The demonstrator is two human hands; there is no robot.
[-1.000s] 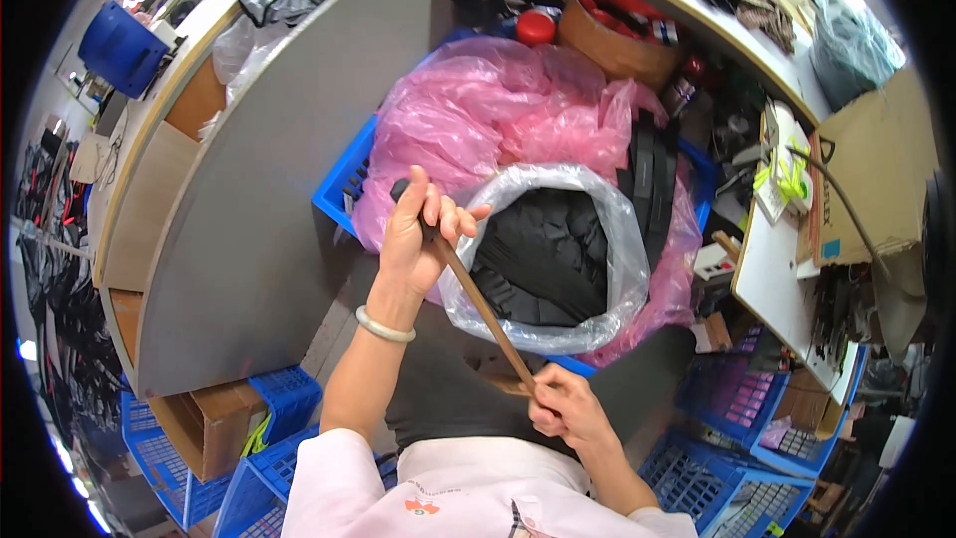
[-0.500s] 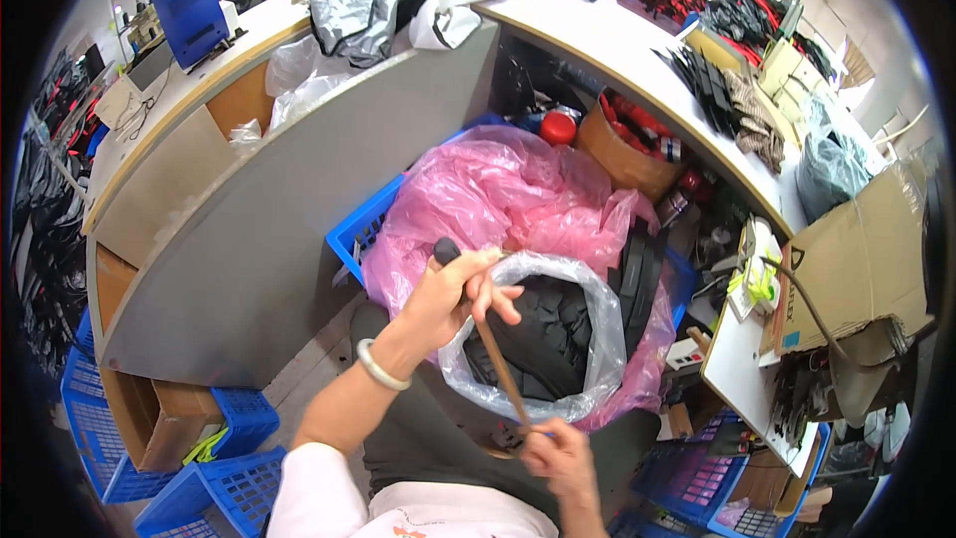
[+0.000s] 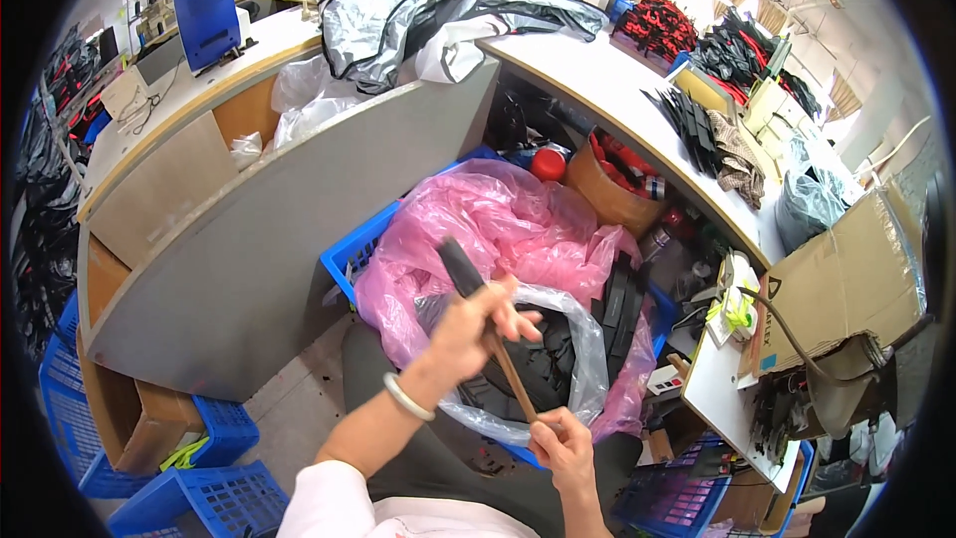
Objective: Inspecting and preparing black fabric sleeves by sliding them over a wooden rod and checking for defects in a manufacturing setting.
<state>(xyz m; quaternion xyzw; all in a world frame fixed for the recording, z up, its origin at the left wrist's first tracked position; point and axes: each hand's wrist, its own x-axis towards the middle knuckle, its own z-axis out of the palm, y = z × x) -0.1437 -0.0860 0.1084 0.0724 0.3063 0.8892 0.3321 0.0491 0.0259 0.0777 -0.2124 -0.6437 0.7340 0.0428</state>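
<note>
A narrow strip [image 3: 516, 381], black and wider at its upper end and brown along its lower length, slants in front of me. My left hand [image 3: 470, 334], with a pale bangle on the wrist, is closed round its upper part, some fingers sticking out. Lower down and to the right, my right hand [image 3: 564, 446] pinches the brown end between thumb and fingers. Beneath both hands a clear plastic bag [image 3: 591, 359] stands open, with black pieces [image 3: 551, 374] inside. Pink plastic sheeting [image 3: 453, 204] lies round the bag in a blue crate [image 3: 344, 257].
A grey panel [image 3: 289, 249] rises on the left. Under the white table [image 3: 597, 65] sit a brown tub [image 3: 607, 199] of red material and a red-topped item [image 3: 548, 164]. Cardboard [image 3: 846, 274] leans at right; blue crates [image 3: 214, 503] stand at lower left.
Both hands have shifted, the left slightly down and right, the right slightly up. More of the strip's black end shows above my left hand. The whole view has tilted slightly.
</note>
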